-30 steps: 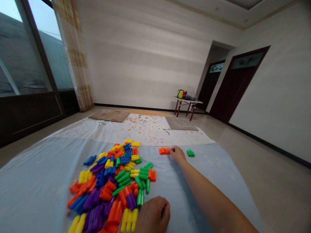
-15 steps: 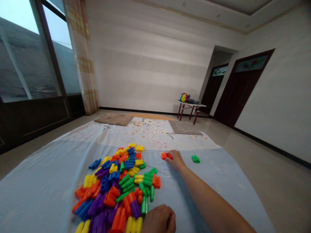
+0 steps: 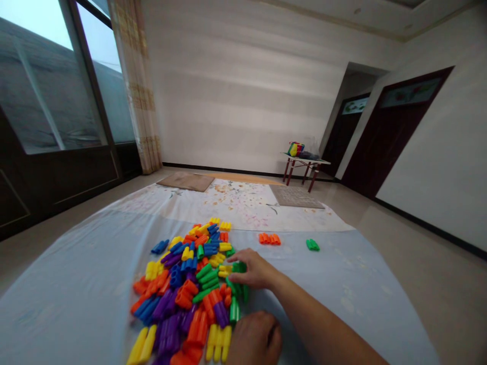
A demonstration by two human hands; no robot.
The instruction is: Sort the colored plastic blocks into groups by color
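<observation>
My right hand [image 3: 251, 268] is over the right side of a pile of plastic toy building pieces [image 3: 169, 299], thumb and fingers apart around a yellow piece [image 3: 225, 271] and green pieces beside it. No firm grip shows. At the bottom, my left hand [image 3: 253, 338] rests with curled fingers near a yellow three-tube piece [image 3: 218, 342] and a green piece [image 3: 235, 309]. Whatever it may hold is hidden. An orange row of pieces [image 3: 270, 239] lies apart from the pile, with a green piece [image 3: 312, 245] farther right.
The pieces lie on a cloth-covered surface [image 3: 335, 284], pale blue in front and floral behind. A brown board [image 3: 185, 181] and a grey-brown mat [image 3: 297, 196] lie at its far edge. A small table [image 3: 306, 159] bearing bags stands by the wall.
My right hand has let go of the orange pieces and moved left and nearer to the pile. The orange row now lies alone. My left hand stays curled beside the pile.
</observation>
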